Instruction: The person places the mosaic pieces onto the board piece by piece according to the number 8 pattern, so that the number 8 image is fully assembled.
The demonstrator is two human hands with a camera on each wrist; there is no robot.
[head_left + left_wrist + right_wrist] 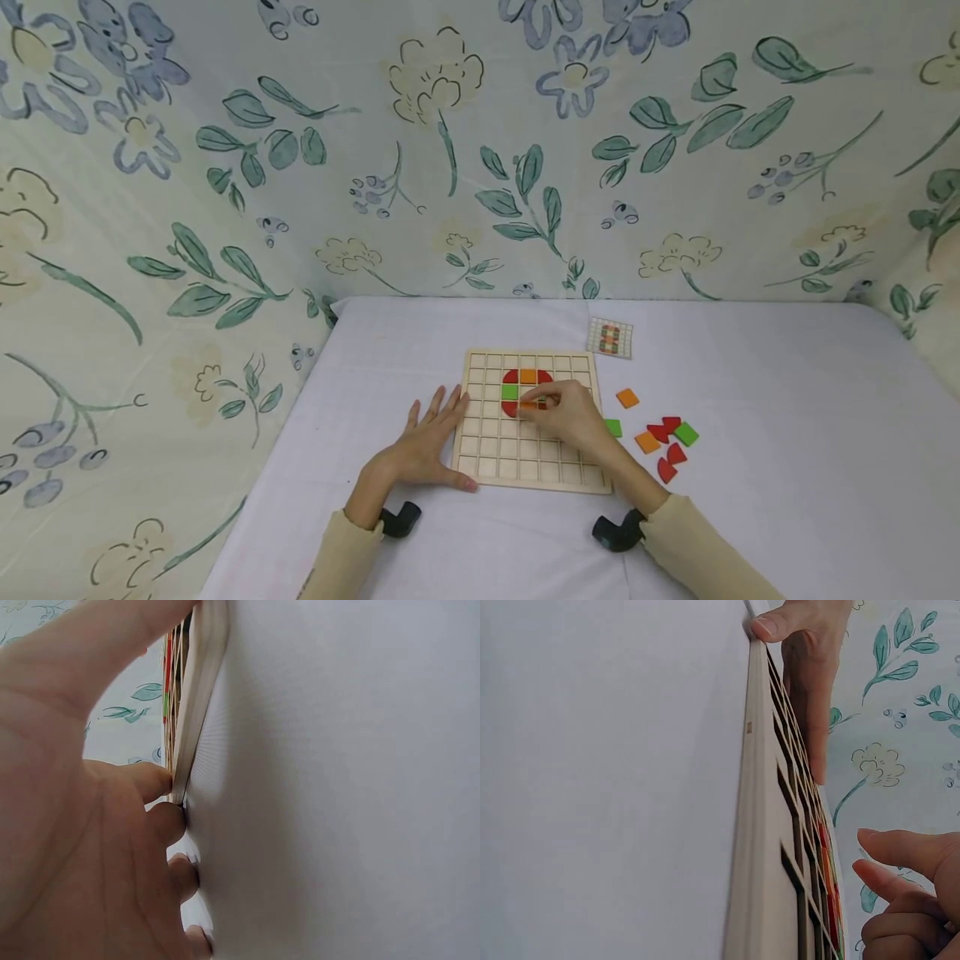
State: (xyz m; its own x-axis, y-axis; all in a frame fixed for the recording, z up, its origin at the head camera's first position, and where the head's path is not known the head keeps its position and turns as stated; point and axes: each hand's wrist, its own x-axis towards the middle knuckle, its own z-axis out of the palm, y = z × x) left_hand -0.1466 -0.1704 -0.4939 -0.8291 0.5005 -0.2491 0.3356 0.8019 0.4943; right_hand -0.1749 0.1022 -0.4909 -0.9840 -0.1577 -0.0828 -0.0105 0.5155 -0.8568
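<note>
The wooden grid board [498, 450] lies flat; red, orange and green pieces form a ring in its upper part. My left hand [427, 446] spreads along the board's left side, fingertips at the edge and thumb at the near left corner; in the left wrist view the hand [90, 795] touches the rim [196, 705]. Over the ring is my right hand [570, 412], fingertips above an orange piece [531, 405] in the near row. In the right wrist view the right hand's [907, 900] thumb and index finger stand slightly apart, nothing visible between them. It hides the ring's right side.
Right of the board lie loose pieces: an orange square [627, 397], another orange square [647, 442], a green square [686, 433] and several red rounded pieces. Another green piece [613, 427] is beside the board's right edge. A small pattern card [611, 337] lies beyond its far right corner.
</note>
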